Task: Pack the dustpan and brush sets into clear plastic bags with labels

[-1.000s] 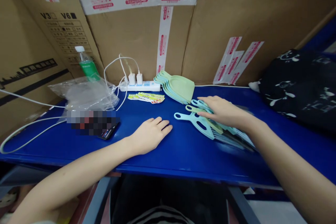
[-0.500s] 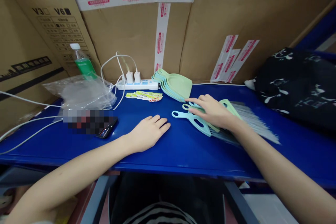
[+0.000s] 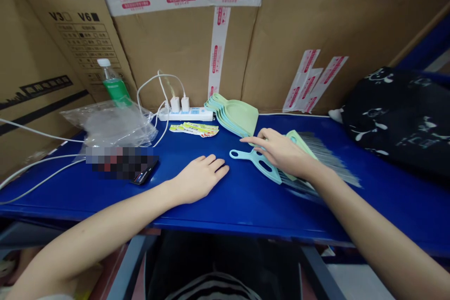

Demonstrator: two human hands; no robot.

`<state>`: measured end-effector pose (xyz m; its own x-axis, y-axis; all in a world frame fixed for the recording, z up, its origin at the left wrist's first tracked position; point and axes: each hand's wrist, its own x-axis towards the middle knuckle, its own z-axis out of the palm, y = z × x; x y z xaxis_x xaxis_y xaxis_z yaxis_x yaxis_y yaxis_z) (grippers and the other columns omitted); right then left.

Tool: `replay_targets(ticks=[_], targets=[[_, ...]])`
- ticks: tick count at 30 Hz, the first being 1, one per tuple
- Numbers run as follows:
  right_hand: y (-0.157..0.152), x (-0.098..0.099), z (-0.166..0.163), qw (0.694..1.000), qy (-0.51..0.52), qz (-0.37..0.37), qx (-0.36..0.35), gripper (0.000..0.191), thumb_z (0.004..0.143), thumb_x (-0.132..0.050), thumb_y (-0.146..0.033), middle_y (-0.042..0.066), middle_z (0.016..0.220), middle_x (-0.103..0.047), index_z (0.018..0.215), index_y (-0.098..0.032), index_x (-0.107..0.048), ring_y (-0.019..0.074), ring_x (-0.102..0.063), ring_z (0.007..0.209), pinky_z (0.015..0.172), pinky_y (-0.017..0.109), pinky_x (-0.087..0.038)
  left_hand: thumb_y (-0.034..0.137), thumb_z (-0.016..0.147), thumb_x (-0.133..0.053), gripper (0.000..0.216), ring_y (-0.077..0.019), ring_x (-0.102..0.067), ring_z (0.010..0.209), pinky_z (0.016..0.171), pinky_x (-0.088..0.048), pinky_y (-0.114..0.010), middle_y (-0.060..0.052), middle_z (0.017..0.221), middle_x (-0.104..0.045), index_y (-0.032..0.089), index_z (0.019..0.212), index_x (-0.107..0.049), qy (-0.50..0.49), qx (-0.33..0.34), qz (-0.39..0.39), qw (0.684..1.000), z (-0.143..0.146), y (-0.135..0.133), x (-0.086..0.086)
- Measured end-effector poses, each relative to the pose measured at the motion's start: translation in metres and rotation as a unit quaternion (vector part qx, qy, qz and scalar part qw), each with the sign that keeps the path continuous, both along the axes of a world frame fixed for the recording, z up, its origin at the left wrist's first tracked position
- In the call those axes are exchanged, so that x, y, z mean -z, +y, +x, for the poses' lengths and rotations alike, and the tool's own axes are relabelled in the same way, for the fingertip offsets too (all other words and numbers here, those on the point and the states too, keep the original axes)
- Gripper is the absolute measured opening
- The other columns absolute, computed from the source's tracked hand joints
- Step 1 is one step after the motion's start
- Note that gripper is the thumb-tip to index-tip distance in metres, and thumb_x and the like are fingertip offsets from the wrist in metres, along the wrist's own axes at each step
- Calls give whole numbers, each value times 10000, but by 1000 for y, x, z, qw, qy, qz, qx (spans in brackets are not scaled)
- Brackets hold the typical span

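My right hand (image 3: 281, 152) lies on a pile of small hand brushes (image 3: 262, 164) with pale blue and green handles and grey bristles, its fingers spread over the handles. Whether it grips one I cannot tell. Behind the pile stands a nested stack of green and blue dustpans (image 3: 236, 119). My left hand (image 3: 198, 179) rests flat and empty on the blue table (image 3: 225, 206), fingers slightly apart, left of the brushes.
A phone (image 3: 140, 173), clear plastic bags (image 3: 112, 124), a green bottle (image 3: 114, 84), a power strip (image 3: 186, 114) with chargers and white cables, and printed labels (image 3: 195, 128) lie at the left. A black patterned bag (image 3: 401, 112) sits at the right. Cardboard boxes (image 3: 281, 47) wall the back.
My right hand slid left along the brush pile toward the handles, and a green brush with its bristles fanned out to the right came into view. My left hand stayed put.
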<state>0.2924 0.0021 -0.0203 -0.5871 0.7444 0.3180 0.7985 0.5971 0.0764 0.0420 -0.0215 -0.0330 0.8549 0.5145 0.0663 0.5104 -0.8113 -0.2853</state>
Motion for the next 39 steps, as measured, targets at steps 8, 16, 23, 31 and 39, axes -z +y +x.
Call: replay_targets(ticks=[8,16,23,31,39], targets=[[-6,3,-17,998,-29,-23,-42,286,928,-457,-348,90,867,-644,1076,-202,-652,228,-599,804,665,319,-450,112,901,-357,492,-272,-443,1254,993,-404,-432,-137,1433,-444,121,1392,-384,-29,-25,-52,998,0,3,3],[-1,6,-21,995,-78,14,-64,367,914,-464,-193,56,853,-633,1235,-277,-619,167,-592,707,596,259,-405,121,843,-370,546,-248,-331,1369,1074,-330,-461,-163,1457,-415,81,1388,-386,-78,-36,-157,984,5,12,-2],[0,4,-24,995,-85,2,-46,263,916,-508,-289,64,799,-637,1099,-208,-679,188,-609,714,613,272,-426,104,827,-356,569,-222,-289,1402,1122,-274,-447,-145,1482,-384,77,1395,-386,-89,-8,-194,977,5,12,0],[-6,3,-20,994,-103,13,-39,272,914,-470,-226,65,817,-639,1111,-221,-657,188,-618,747,637,272,-429,108,823,-370,551,-219,-323,1386,1111,-302,-437,-123,1472,-407,119,1371,-423,-98,-4,-183,978,3,11,1],[1,3,-10,991,-133,14,13,214,907,-506,-279,69,798,-639,1039,-203,-656,196,-612,729,595,268,-401,108,833,-372,534,-222,-324,1386,1109,-314,-430,-132,1466,-415,106,1364,-431,-102,5,-175,979,1,12,2]])
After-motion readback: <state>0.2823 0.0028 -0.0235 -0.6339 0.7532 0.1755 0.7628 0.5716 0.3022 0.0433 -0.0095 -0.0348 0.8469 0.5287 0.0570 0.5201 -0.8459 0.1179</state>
